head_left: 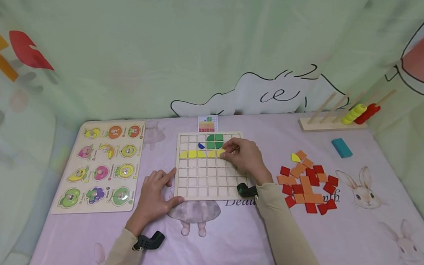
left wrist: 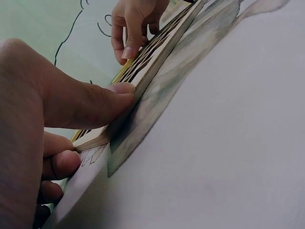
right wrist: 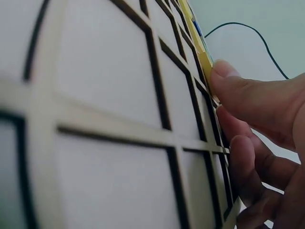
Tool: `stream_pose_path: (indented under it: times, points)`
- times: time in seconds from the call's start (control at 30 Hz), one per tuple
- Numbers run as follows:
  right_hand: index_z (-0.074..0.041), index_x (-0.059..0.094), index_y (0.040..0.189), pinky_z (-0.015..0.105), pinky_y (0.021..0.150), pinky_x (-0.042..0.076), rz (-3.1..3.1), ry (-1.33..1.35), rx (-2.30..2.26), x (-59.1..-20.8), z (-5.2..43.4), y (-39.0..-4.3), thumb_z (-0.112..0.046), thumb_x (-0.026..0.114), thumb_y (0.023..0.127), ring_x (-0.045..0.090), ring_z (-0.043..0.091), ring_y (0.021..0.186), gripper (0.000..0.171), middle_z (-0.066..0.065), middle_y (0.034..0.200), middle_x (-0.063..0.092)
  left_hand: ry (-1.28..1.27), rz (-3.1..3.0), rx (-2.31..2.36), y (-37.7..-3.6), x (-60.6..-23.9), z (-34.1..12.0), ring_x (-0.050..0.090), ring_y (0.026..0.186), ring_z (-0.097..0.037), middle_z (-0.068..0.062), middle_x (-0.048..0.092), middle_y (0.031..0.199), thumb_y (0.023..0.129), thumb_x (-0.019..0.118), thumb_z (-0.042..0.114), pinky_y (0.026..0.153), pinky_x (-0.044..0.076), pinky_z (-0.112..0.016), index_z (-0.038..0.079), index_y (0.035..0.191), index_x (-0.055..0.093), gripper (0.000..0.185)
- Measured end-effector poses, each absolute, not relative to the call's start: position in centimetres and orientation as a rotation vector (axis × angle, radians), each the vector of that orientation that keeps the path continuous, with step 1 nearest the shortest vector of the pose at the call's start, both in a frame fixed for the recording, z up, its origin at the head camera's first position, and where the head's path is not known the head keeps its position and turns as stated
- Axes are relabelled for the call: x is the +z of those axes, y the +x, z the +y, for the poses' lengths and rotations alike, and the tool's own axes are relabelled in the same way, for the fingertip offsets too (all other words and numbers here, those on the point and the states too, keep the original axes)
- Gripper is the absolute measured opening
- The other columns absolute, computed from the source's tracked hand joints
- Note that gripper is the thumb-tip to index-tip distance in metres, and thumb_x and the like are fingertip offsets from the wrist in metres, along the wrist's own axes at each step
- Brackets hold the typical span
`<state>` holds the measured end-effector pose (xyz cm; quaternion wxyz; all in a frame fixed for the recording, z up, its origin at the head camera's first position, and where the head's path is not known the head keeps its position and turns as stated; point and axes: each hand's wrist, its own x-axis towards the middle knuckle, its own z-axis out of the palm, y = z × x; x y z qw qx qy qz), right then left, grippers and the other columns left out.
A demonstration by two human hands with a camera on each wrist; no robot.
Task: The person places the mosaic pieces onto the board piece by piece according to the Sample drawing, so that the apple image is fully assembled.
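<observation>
Grid board (head_left: 208, 178) flat on the lilac cloth (head_left: 357, 246), cells mostly bare. Third row from the far edge filled from the left with yellow tiles (head_left: 193, 154); above them green tiles (head_left: 214, 140) forming a rounded shape and one small blue tile (head_left: 201, 146). Pattern card (head_left: 207, 124) propped just behind the far edge.

Right hand (head_left: 244, 156) over the board's far right part, fingers curled, tips pinching a yellow tile (head_left: 220, 152) at the right end of the yellow row. In the right wrist view, thumb tip (right wrist: 228, 78) pressed against that tile's thin yellow edge (right wrist: 206, 62), tile lying at cell level; fully seated or not, cannot tell.

Left hand (head_left: 155, 195) at the board's near left corner, index finger straight along the left edge, thumb along the near edge. In the left wrist view, thumb (left wrist: 102, 102) pressed flat against the board's side (left wrist: 157, 52), other fingers loosely curled beneath, holding nothing.

Right of the board, well apart from it, a loose heap of red and orange tiles (head_left: 307, 185) with one yellow piece (head_left: 295, 158) at its far side. Left of the board, a fruit puzzle tray (head_left: 103, 163) with its pieces in place. Far right, a peg rack (head_left: 334, 122) with yellow and red rings on two pegs, and a teal block (head_left: 341, 147) in front of it.
</observation>
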<state>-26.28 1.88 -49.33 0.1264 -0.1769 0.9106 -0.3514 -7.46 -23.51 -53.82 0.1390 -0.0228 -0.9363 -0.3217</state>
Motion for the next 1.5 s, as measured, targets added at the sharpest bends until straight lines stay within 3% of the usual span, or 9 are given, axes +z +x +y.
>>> stream_pose_path:
  times: [0.23,0.43,0.77,1.0,1.2,1.5]
  points:
    - [-0.014,0.077,0.104,0.033,0.075,0.040,2.692,-0.478,-0.998,-49.5,1.7,-26.2,-0.027,0.086,0.089,0.063,0.020,0.084,0.022,0.002,0.090,0.072,-0.073,-2.705,-0.942,-7.6,-53.6,-23.4,0.042,0.084,-0.017,0.001,0.053,0.087,0.068,0.093,0.034,0.080,0.032,-0.037,-0.001,0.143,0.064,0.088]
    - [-0.010,0.075,0.113,0.032,0.079,0.047,2.610,-0.478,-1.095,-48.5,3.2,-27.1,-0.024,0.082,0.094,0.063,0.024,0.089,0.025,0.008,0.098,0.073,-0.056,-2.717,-0.937,-7.6,-53.6,-23.4,0.043,0.085,-0.017,0.002,0.053,0.087,0.069,0.093,0.034,0.080,0.032,-0.037,-0.002,0.143,0.064,0.088]
    - [-0.003,0.066,0.133,0.050,0.085,0.052,2.717,-0.019,-0.863,-45.3,14.3,-28.5,-0.030,0.074,0.099,0.054,0.043,0.112,0.045,0.026,0.124,0.065,-0.060,-2.700,-0.933,-7.4,-53.5,-23.7,0.043,0.085,-0.017,0.001,0.053,0.087,0.068,0.093,0.034,0.079,0.032,-0.038,-0.002,0.142,0.065,0.087]
    - [-0.001,0.067,0.129,0.052,0.084,0.054,2.699,-0.009,-0.715,-46.5,18.8,-28.5,-0.024,0.075,0.097,0.052,0.045,0.111,0.040,0.028,0.120,0.063,-0.086,-2.676,-0.922,-7.4,-53.8,-23.6,0.041,0.083,-0.015,0.001,0.053,0.085,0.067,0.093,0.033,0.078,0.031,-0.037,-0.004,0.140,0.066,0.086]
    - [0.000,0.068,0.125,0.047,0.078,0.053,2.727,-0.030,-0.646,-46.9,18.5,-28.3,-0.020,0.077,0.096,0.053,0.042,0.104,0.037,0.026,0.113,0.062,-0.082,-2.684,-0.937,-7.3,-53.9,-23.4,0.042,0.084,-0.016,0.001,0.054,0.086,0.068,0.093,0.034,0.079,0.031,-0.037,-0.003,0.141,0.065,0.086]
    - [0.002,0.056,0.123,0.040,0.077,0.052,2.720,-0.109,-0.717,-47.2,17.8,-28.3,-0.020,0.072,0.100,0.055,0.037,0.096,0.036,0.023,0.106,0.058,-0.065,-2.709,-0.940,-7.4,-53.6,-23.4,0.042,0.084,-0.017,0.001,0.053,0.087,0.068,0.093,0.034,0.080,0.032,-0.038,-0.002,0.142,0.064,0.087]
